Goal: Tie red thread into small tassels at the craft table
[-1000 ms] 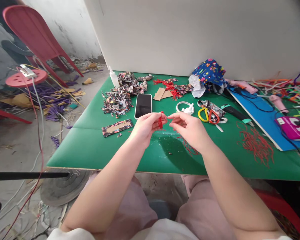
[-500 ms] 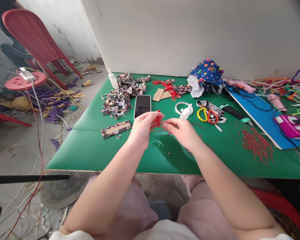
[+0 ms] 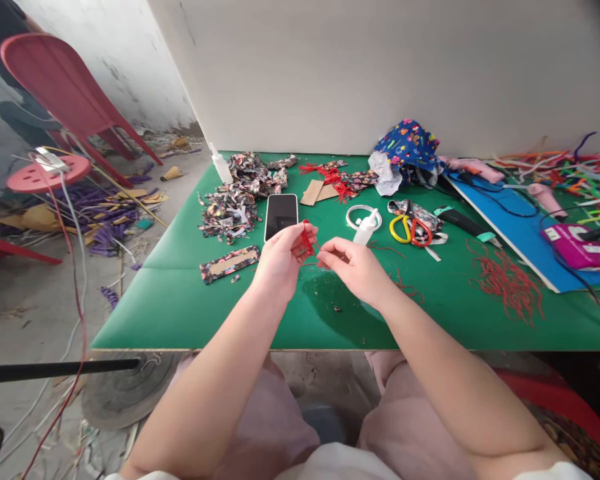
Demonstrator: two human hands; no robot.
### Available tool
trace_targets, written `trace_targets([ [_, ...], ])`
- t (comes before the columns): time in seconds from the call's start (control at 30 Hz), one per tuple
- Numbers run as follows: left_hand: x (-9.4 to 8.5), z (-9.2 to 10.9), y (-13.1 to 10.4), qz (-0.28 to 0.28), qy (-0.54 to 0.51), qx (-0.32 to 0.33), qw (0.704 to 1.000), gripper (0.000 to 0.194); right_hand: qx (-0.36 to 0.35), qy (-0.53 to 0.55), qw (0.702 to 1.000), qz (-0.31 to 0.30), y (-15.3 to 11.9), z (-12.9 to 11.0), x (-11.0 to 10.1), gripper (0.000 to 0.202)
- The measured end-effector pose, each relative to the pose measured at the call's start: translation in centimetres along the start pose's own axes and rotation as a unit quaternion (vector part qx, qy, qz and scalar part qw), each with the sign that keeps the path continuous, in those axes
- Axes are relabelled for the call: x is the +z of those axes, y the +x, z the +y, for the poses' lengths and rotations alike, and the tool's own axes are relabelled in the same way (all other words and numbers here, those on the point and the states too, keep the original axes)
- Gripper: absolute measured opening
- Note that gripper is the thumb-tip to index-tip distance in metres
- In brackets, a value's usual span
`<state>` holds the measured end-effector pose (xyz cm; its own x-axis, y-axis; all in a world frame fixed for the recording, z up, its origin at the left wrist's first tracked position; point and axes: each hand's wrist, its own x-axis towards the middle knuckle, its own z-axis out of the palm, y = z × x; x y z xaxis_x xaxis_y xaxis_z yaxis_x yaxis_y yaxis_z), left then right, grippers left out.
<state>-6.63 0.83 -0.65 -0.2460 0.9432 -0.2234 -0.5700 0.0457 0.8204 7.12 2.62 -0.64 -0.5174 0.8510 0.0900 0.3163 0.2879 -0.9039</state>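
A small bundle of red cord (image 3: 307, 240) is pinched in my left hand (image 3: 281, 259), over the middle of the green table (image 3: 170, 300). Close to its right, my right hand (image 3: 353, 265) has thumb and fingertips pressed together at the loose end of a red strand. Behind my left hand lies a black-screened phone (image 3: 281, 215). A white squeeze bottle (image 3: 364, 229) stands just behind my right hand, beside a white ring (image 3: 353, 217). To the left is a flat floral-fabric strip with a tan centre (image 3: 229, 263).
Scissors (image 3: 411, 230), a black-and-green tool (image 3: 467, 225) and loose red cords (image 3: 513, 283) lie to the right. Floral scraps (image 3: 230, 210) and another bottle (image 3: 221, 167) sit at the back left. A blue board (image 3: 510, 230) bears a magenta box (image 3: 577, 247).
The red bundle has tilted in my left hand, and its strands now reach toward my right fingertips. My right hand has shifted slightly left. The whole view has shifted a little.
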Motion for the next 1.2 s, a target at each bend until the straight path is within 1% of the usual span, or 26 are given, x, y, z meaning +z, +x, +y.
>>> trace_targets([
  [0.07,0.1,0.0,0.0,0.022,0.025,0.026,0.999,0.018,-0.016,-0.052,0.998,0.001,-0.2,-0.2,-0.2,0.016],
  [0.1,0.1,0.1,0.0,0.032,0.058,0.049,0.997,0.018,-0.024,-0.081,0.996,0.009,-0.3,-0.3,-0.4,0.017],
  [0.13,0.1,0.3,-0.1,0.038,0.110,0.077,0.990,0.018,-0.034,-0.113,0.993,0.022,-0.3,-0.4,-0.6,0.018],
  [0.17,0.0,0.5,-0.2,0.037,0.180,0.106,0.977,0.018,-0.046,-0.145,0.988,0.039,-0.4,-0.5,-0.9,0.018],
  [0.2,-0.1,0.7,-0.3,0.030,0.264,0.133,0.955,0.018,-0.061,-0.176,0.981,0.057,-0.4,-0.5,-1.1,0.018],
  [0.23,-0.1,1.0,-0.5,0.016,0.358,0.158,0.920,0.019,-0.076,-0.204,0.973,0.073,-0.4,-0.6,-1.3,0.017],
  [0.27,-0.2,1.3,-0.8,-0.002,0.454,0.180,0.872,0.020,-0.090,-0.226,0.966,0.086,-0.4,-0.6,-1.5,0.015],
  [0.3,-0.2,1.7,-1.1,-0.020,0.544,0.202,0.814,0.021,-0.102,-0.242,0.961,0.091,-0.5,-0.7,-1.7,0.014],
  [0.37,-0.3,2.3,-1.8,-0.058,0.683,0.252,0.683,0.021,-0.117,-0.264,0.955,0.071,-0.6,-0.9,-1.9,0.013],
  [0.4,-0.3,2.6,-2.2,-0.080,0.726,0.274,0.626,0.021,-0.122,-0.272,0.953,0.053,-0.7,-1.1,-2.0,0.013],
  [0.43,-0.3,2.8,-2.5,-0.100,0.752,0.297,0.580,0.022,-0.127,-0.277,0.952,0.035,-0.8,-1.2,-2.0,0.014],
  [0.47,-0.3,3.0,-2.8,-0.119,0.764,0.318,0.548,0.023,-0.132,-0.279,0.951,0.022,-0.9,-1.4,-2.0,0.014],
  [0.5,-0.4,3.2,-3.0,-0.136,0.768,0.340,0.526,0.025,-0.137,-0.278,0.951,0.016,-1.0,-1.6,-2.0,0.013],
  [0.53,-0.4,3.3,-3.1,-0.151,0.765,0.363,0.510,0.025,-0.143,-0.275,0.951,0.016,-1.1,-1.7,-2.0,0.013],
  [0.57,-0.5,3.5,-3.2,-0.163,0.759,0.385,0.499,0.025,-0.148,-0.271,0.951,0.019,-1.1,-1.9,-2.0,0.013],
  [0.63,-0.8,3.8,-3.2,-0.181,0.739,0.428,0.487,0.023,-0.160,-0.265,0.951,0.025,-1.3,-2.3,-2.3,0.014],
  [0.7,-0.9,4.2,-3.3,-0.194,0.715,0.465,0.486,0.018,-0.176,-0.249,0.952,0.028,-1.4,-2.7,-2.7,0.013],
  [0.8,-0.8,4.7,-3.8,-0.218,0.681,0.502,0.487,0.011,-0.208,-0.199,0.957,0.026,-1.7,-3.3,-3.5,0.010],
  [0.9,-0.4,5.1,-4.6,-0.230,0.660,0.526,0.485,0.006,-0.219,-0.137,0.966,-0.007,-2.1,-3.9,-4.3,0.009],
  [0.97,-0.1,5.1,-5.2,-0.233,0.650,0.539,0.483,0.006,-0.198,-0.095,0.974,-0.045,-2.4,-4.2,-4.7,0.009],
  [1.07,0.2,5.1,-5.7,-0.237,0.639,0.551,0.481,0.009,-0.131,-0.041,0.986,-0.090,-2.5,-4.4,-5.0,0.013],
  [1.13,0.4,5.1,-5.8,-0.237,0.638,0.553,0.480,0.009,-0.088,-0.017,0.990,-0.105,-2.6,-4.5,-5.2,0.017],
  [1.2,0.4,5.2,-5.9,-0.236,0.642,0.551,0.477,0.009,-0.066,0.000,0.991,-0.114,-2.5,-4.5,-5.4,0.019],
])
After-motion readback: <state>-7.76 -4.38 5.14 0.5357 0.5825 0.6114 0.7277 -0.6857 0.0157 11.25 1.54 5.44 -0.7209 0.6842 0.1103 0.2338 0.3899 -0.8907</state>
